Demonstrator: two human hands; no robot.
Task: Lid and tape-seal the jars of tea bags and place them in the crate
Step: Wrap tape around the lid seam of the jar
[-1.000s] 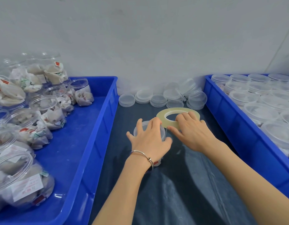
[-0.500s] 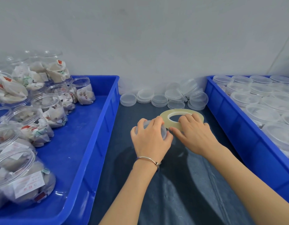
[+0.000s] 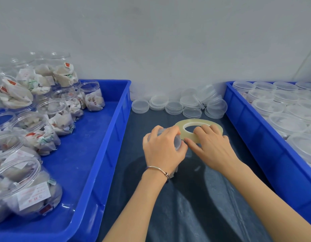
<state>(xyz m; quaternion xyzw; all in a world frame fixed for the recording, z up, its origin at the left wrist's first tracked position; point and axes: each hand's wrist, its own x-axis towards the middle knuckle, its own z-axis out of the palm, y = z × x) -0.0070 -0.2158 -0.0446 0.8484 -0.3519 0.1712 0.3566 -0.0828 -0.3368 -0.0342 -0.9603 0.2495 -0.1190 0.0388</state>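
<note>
Between two blue crates, on the dark table (image 3: 195, 206), a lidded jar (image 3: 177, 142) was gripped by the left hand (image 3: 162, 149); the tape roll (image 3: 196, 127) was held by the right hand (image 3: 212, 147). Sealing seemingly was begun; tape likely needed pulling round.

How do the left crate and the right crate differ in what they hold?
The left crate holds open jars stuffed with tea bags, with no lids on; the right crate holds jars with clear lids fitted. The left crate's jars sit along its left side, leaving bare blue floor, while the right crate's visible part looks packed. Both are blue plastic.
</note>
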